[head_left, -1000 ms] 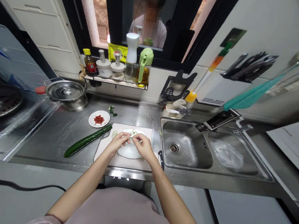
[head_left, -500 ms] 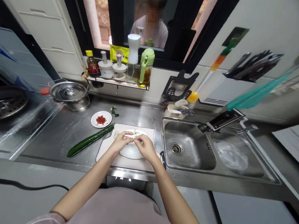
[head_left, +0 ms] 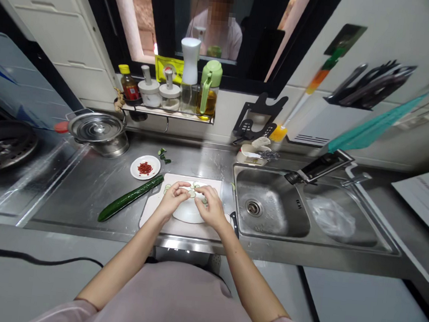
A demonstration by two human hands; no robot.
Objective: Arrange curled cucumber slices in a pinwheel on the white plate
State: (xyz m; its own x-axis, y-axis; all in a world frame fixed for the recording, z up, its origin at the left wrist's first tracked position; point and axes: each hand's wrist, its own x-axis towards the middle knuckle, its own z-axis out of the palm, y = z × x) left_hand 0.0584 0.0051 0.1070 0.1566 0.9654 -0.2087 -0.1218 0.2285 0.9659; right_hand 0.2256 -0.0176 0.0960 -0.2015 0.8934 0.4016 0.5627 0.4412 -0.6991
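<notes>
My left hand is over the left side of a white plate, its index finger and thumb apart. Opposite it, my right hand also has thumb and fingers parted. Between the fingertips, on the plate, lie pale green cucumber slices; whether a fingertip touches one, I cannot tell. The plate rests on a light cutting board. More slices at the board's left are partly covered by my left hand. By my right wrist shows the black handle of a knife. A long cucumber lies left of the board.
A small white dish with chopped red pieces sits behind the cucumber, near green offcuts. To the right is a double sink with a black faucet. A lidded pot stands at left, below a seasoning shelf.
My fingertips were close together over the plate; now the hands have drawn slightly apart and the fingers opened. A cucumber slice shows between them. The view has shifted slightly.
</notes>
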